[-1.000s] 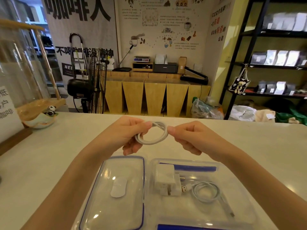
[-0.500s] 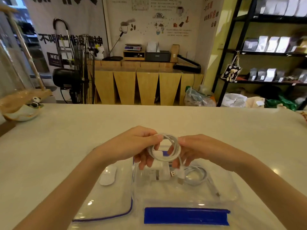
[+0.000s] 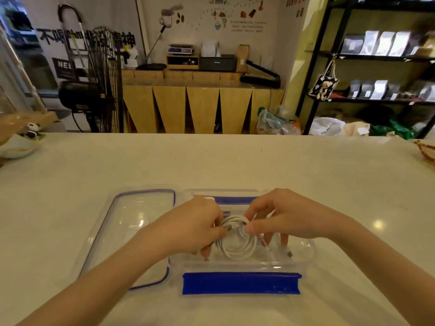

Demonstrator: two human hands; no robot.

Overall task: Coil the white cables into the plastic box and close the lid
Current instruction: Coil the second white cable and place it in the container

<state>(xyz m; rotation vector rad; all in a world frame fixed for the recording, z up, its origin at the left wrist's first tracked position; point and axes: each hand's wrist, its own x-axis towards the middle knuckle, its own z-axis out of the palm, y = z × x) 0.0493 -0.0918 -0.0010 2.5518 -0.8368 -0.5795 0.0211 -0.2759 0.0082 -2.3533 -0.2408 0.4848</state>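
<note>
On the pale counter (image 3: 211, 165), near edge: a clear plastic box (image 3: 303, 257) sits with its lid (image 3: 131, 222) off, lying flat just beside it at 9 o'clock.
Box: transparent walls, one blue latch flap (image 3: 241, 283) folded out flat at 6 o'clock and a second blue flap (image 3: 233, 200) at 12 o'clock, partly behind the hands.
Lid: clear, with a blue seal line round its rim; its right edge touches or nearly touches the box's left wall, and the left forearm crosses its near corner.
White cable coil (image 3: 237, 243): several round loops, inside the box near its middle, lying low between both hands; whether it fully rests on the floor of the box cannot be told.
Left hand (image 3: 188, 229): reaching in from 7 o'clock, fingers curled narrowly and pinching the coil's left side.
Right hand (image 3: 287, 220): reaching in from 4 o'clock, thumb and forefinger closed on the coil's top right, the other fingers spread down into the box.
Loose connector end (image 3: 289, 254): a short white lead with a metal plug lies on the box floor at 4 o'clock from the coil, apart from the loops.
Other contents: anything beneath the hands is hidden.
Counter, 9 o'clock far edge: a small panda figure (image 3: 31, 130) on a dish.
Background, 12 o'clock: a wooden cabinet (image 3: 188, 107); at 10 o'clock a black standing fan (image 3: 94, 90); at 2 o'clock a black shelf rack (image 3: 376, 57) with pouches.
</note>
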